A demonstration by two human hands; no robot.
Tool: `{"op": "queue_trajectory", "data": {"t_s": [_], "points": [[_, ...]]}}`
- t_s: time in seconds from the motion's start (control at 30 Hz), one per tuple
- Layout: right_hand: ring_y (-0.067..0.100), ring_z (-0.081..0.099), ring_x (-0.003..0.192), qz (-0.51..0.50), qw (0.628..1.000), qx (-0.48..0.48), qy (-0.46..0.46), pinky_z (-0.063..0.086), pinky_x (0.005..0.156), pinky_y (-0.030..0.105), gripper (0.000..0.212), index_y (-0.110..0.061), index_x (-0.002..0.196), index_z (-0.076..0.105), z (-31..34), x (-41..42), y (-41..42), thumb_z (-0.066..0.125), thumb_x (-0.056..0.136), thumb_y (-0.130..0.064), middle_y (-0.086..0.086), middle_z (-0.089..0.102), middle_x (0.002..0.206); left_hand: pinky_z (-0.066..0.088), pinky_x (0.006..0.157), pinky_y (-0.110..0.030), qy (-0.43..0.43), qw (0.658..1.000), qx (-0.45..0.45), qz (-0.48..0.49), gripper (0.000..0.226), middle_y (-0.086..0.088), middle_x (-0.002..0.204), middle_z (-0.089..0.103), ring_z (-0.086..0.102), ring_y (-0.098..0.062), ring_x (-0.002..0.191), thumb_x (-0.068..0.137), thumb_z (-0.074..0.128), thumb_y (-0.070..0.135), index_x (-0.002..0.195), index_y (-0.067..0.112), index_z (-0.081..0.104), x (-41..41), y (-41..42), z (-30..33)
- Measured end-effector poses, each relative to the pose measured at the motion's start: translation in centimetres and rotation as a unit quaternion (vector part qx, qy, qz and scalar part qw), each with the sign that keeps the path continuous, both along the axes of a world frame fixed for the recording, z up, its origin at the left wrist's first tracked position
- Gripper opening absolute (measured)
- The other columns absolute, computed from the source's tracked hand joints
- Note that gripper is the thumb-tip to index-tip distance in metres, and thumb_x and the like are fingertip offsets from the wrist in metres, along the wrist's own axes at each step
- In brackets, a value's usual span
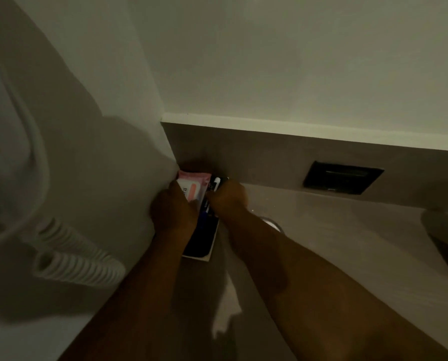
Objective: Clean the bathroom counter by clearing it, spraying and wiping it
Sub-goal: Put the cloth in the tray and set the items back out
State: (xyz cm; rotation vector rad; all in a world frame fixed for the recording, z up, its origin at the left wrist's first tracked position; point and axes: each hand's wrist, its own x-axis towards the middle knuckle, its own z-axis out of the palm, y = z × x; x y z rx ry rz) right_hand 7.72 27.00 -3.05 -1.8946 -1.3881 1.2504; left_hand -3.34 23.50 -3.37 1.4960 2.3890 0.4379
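In the far left corner of the table (pixel 322 230), where the side wall meets the dark back panel, both hands are working on a small cluster of toiletries. The left hand (pixel 174 209) has its grip closed around a pink and white soft pack (pixel 193 187), probably wipes, held against the wall. The right hand (pixel 229 196) is curled over a dark tube or bottle with a white cap (pixel 216 184); its fingers look closed on it, though the dim light hides the fingertips. Both items stand over a dark tray (pixel 200 243) lying flat on the table.

The pack should be light and squashy, so it is best pinched across its flat faces. The capped item looks stiff and smooth, possibly slippery; a hold around its body seems safest. The tray looks rigid and should lift by its edges.
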Motion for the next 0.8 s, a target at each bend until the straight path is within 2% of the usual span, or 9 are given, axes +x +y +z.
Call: {"op": "queue_trajectory", "data": {"t_s": [0.07,0.1,0.2,0.3,0.37,0.47,0.57,0.67,0.8], "points": [[0.017,0.064,0.056,-0.010,1.000,-0.012,0.002,0.045,0.042,0.020,0.024,-0.006,0.100,0.068,-0.4,0.0,0.3,0.063,0.092,-0.028,0.014,0.074,0.095,0.049,0.092,-0.045,0.031,0.999,-0.022,-0.008,0.057,-0.018,0.127,0.058,0.057,-0.037,0.115,0.083,0.071,0.035,0.127,0.007,0.048,0.2,0.4,-0.1],[0.019,0.066,0.056,-0.009,1.000,-0.013,0.002,0.049,0.043,0.022,0.025,-0.005,0.098,0.068,-0.6,-0.2,0.5,0.063,0.091,-0.028,0.015,0.074,0.092,0.049,0.092,-0.045,0.042,0.999,-0.031,-0.009,0.057,-0.019,0.126,0.057,0.057,-0.037,0.115,0.082,0.070,0.035,0.126,0.007,0.048,0.5,0.5,-0.2],[0.033,0.072,0.082,-0.012,1.000,-0.009,0.007,0.061,0.074,0.042,0.025,-0.001,0.096,0.070,-1.1,-1.0,1.1,0.060,0.088,-0.023,0.020,0.073,0.097,0.047,0.096,-0.046,0.067,0.996,-0.055,-0.006,0.062,-0.020,0.127,0.055,0.055,-0.038,0.116,0.082,0.069,0.037,0.129,0.005,0.044,0.9,0.6,-0.4],[0.034,0.069,0.097,-0.004,1.000,0.000,0.007,0.057,0.087,0.041,0.023,-0.002,0.100,0.068,-1.3,-1.7,1.4,0.058,0.089,-0.019,0.019,0.071,0.107,0.049,0.089,-0.044,0.047,0.998,-0.040,0.008,0.063,-0.018,0.124,0.058,0.058,-0.036,0.112,0.076,0.076,0.039,0.122,0.007,0.048,0.5,0.6,-0.2],[0.033,0.069,0.096,-0.042,0.999,0.017,0.028,0.057,0.082,0.038,0.024,-0.002,0.099,0.068,-0.5,-1.0,1.1,0.064,0.088,-0.022,0.018,0.071,0.105,0.051,0.089,-0.044,0.027,0.999,-0.024,0.016,0.071,-0.017,0.124,0.058,0.058,-0.036,0.112,0.069,0.082,0.039,0.123,0.007,0.047,0.2,0.5,0.3],[0.028,0.069,0.075,-0.081,0.994,0.052,0.047,0.054,0.065,0.037,0.028,-0.003,0.083,0.071,1.8,2.8,-0.8,0.071,0.081,-0.032,0.015,0.071,0.081,0.050,0.093,-0.046,-0.021,1.000,0.010,-0.007,0.079,-0.016,0.127,0.057,0.057,-0.036,0.115,0.065,0.084,0.037,0.129,0.010,0.046,1.2,0.4,1.2],[0.016,0.060,0.057,-0.109,0.991,0.074,0.001,0.041,0.054,0.026,0.035,-0.016,0.059,0.062,3.0,9.4,-5.3,0.071,0.079,-0.043,-0.001,0.063,0.057,0.047,0.100,-0.047,-0.034,0.994,0.037,-0.093,0.090,-0.015,0.134,0.053,0.052,-0.035,0.122,0.062,0.084,0.037,0.137,0.014,0.040,4.7,-0.5,2.4],[0.010,0.052,0.051,-0.176,0.980,0.075,-0.058,0.036,0.046,0.016,0.034,-0.017,0.057,0.054,2.6,17.6,-11.7,0.074,0.077,-0.035,-0.004,0.055,0.052,0.038,0.106,-0.044,-0.016,0.974,0.053,-0.218,0.099,-0.010,0.140,0.047,0.045,-0.031,0.128,0.063,0.083,0.037,0.146,0.019,0.031,10.1,-2.9,3.1],[0.020,0.062,0.062,-0.227,0.963,0.014,-0.145,0.053,0.063,0.037,0.023,-0.011,0.067,0.063,1.7,26.4,-19.3,0.072,0.078,-0.029,0.002,0.065,0.062,0.041,0.101,-0.038,0.045,0.907,0.055,-0.415,0.093,-0.005,0.134,0.052,0.051,-0.024,0.118,0.064,0.081,0.042,0.142,0.019,0.038,17.6,-5.0,2.5]]}}
